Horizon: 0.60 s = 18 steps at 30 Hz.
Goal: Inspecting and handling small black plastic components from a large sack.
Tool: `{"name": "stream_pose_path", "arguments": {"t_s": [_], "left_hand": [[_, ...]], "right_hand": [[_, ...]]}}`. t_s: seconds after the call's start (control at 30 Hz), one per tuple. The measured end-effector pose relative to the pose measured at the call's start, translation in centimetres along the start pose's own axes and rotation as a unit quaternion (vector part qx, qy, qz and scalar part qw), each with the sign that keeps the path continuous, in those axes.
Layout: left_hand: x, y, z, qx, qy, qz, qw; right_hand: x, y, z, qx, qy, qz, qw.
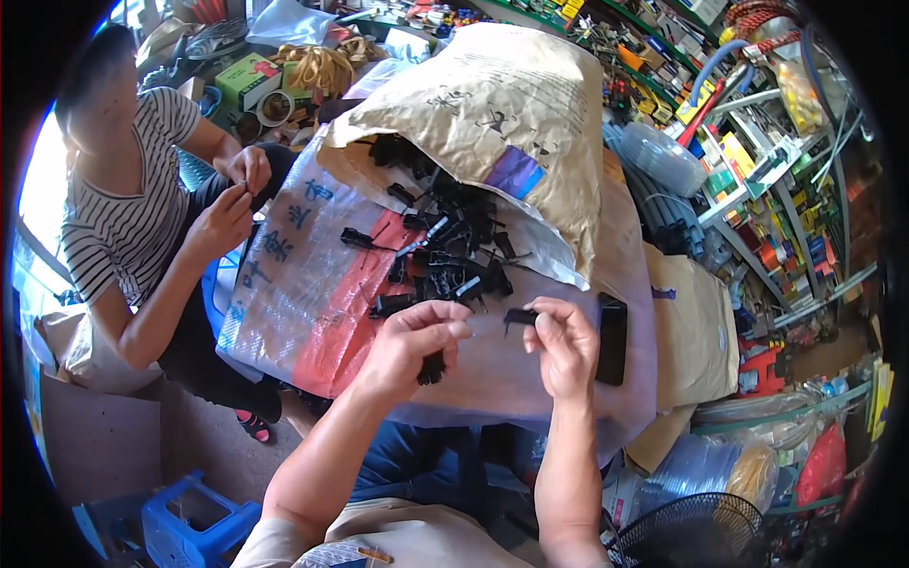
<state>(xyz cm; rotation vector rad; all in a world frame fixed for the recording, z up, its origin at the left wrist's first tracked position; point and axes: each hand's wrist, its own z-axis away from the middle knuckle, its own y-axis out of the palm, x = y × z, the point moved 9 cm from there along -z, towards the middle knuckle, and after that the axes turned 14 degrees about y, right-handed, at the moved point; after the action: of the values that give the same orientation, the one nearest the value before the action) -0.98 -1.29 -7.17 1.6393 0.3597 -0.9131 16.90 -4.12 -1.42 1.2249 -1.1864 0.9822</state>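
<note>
Here, your right hand point(565, 346) pinches a small black plastic clip point(520, 317) lying crosswise, pointing toward your left hand point(409, 343), whose fingers grip another black piece point(432, 367).

One large tan paper sack point(511, 114) spills a pile of small black plastic clips point(445, 246), too many to count. One black rectangular phone point(612, 338). One blue plastic stool point(194, 521).

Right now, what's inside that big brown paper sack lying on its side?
Small black plastic parts spill out of the mouth of the brown paper sack onto the woven plastic sheet. How many more sit deeper inside is hidden by the paper.
</note>
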Motion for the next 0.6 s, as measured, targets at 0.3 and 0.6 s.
{"name": "stream_pose_path", "arguments": {"t_s": [0.3,0.6], "left_hand": [[-2.7,5.5,1.5,0.136,0.175,-0.414,0.883],[-2.6,5.9,1.7,0.125,0.219,-0.426,0.869]], "right_hand": [[-0.1,1.4,2.4,-0.006,-0.053,0.034,0.998],[-1.5,2.0,2.9,0.045,-0.025,0.058,0.997]]}}
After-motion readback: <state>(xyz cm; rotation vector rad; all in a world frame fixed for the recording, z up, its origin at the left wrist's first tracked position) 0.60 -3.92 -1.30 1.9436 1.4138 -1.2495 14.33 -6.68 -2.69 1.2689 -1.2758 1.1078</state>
